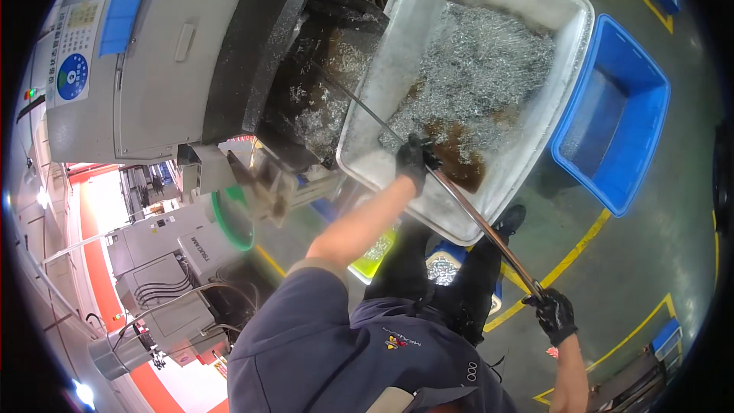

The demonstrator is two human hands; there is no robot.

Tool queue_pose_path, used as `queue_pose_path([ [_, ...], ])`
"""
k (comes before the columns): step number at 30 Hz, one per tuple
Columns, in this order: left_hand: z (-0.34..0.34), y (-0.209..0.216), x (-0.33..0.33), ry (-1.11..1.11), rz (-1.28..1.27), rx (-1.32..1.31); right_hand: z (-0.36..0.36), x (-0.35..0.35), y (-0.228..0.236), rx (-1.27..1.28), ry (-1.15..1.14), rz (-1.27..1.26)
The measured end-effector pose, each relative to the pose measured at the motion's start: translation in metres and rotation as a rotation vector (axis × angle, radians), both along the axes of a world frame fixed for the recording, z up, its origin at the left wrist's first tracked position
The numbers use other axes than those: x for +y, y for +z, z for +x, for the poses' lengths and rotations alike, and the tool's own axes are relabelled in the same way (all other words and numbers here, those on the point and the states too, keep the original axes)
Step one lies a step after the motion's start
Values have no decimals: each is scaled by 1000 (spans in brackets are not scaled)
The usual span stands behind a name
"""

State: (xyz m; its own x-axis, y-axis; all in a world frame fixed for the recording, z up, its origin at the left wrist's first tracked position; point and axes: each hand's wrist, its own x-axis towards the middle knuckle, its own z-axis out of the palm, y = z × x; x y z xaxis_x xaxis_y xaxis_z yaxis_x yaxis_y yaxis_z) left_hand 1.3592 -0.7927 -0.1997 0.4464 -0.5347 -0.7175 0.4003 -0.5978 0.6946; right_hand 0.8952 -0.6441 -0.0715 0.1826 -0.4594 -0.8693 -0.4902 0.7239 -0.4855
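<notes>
A long metal rod (485,226) runs aslant across my front, held in both hands. My left hand (414,160), in a black glove, is closed round its middle above the near edge of a big white tub (447,220). Lower right, my right hand (552,317), also black-gloved, grips the rod near its thicker end. The thin far end reaches into the dark chip trough (264,111) of a grey machine; its tip is hard to make out among the shavings. Silvery metal shavings (489,61) and brown liquid lie in the tub.
A blue bin (661,107) stands right of the tub. By my legs are a yellow-green container (359,269) and a tray of small metal parts (443,269). The grey machine (164,53) stands left, with another machine (164,248) behind it. Yellow lines mark the floor.
</notes>
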Motion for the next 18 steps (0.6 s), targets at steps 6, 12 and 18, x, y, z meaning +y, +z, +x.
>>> queue_pose_path([
  [6,-23,9,3,168,40,374,-63,53,3,194,227,-485],
  [12,114,-29,-54,387,-55,246,91,-16,-37,119,370,-370],
  [18,245,-44,-113,484,-105,152,354,-150,-129,-147,484,-620],
])
